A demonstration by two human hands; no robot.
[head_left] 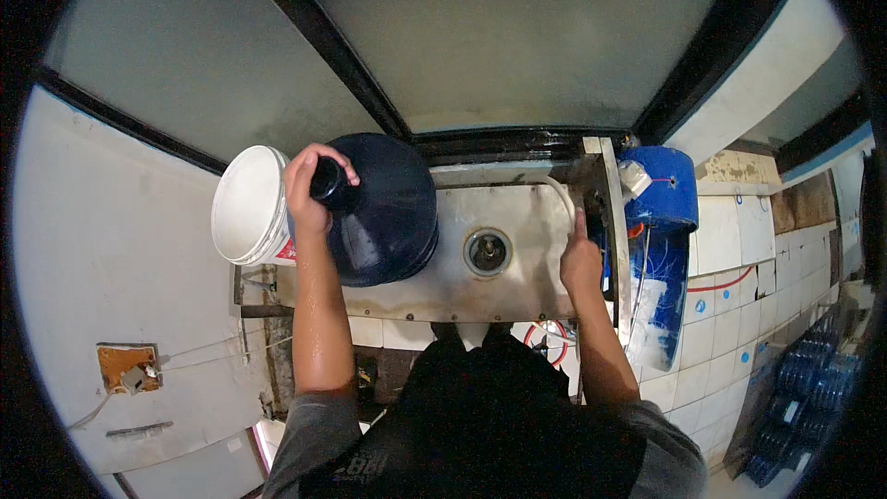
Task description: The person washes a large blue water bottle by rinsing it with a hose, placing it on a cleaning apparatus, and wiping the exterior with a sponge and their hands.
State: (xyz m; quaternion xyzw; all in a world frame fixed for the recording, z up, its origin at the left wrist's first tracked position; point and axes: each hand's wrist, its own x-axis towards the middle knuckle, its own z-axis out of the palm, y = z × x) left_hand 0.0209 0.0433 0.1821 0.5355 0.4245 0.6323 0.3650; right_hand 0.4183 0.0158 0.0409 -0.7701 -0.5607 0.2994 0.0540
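My left hand [312, 189] holds the jug [393, 199] by its neck, on the left of the sink [527, 282]; my right hand [581, 268] is at the hose [559, 194], whether closed on it I cannot tell; I judge the jug placed and steadied, hose and jug not yet together

1 dark jug [386, 212], 1 white bucket [248, 205], 1 drain [488, 251]

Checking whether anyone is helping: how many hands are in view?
2: the left hand on the dark jug, the right hand by the pale hose. No others show.
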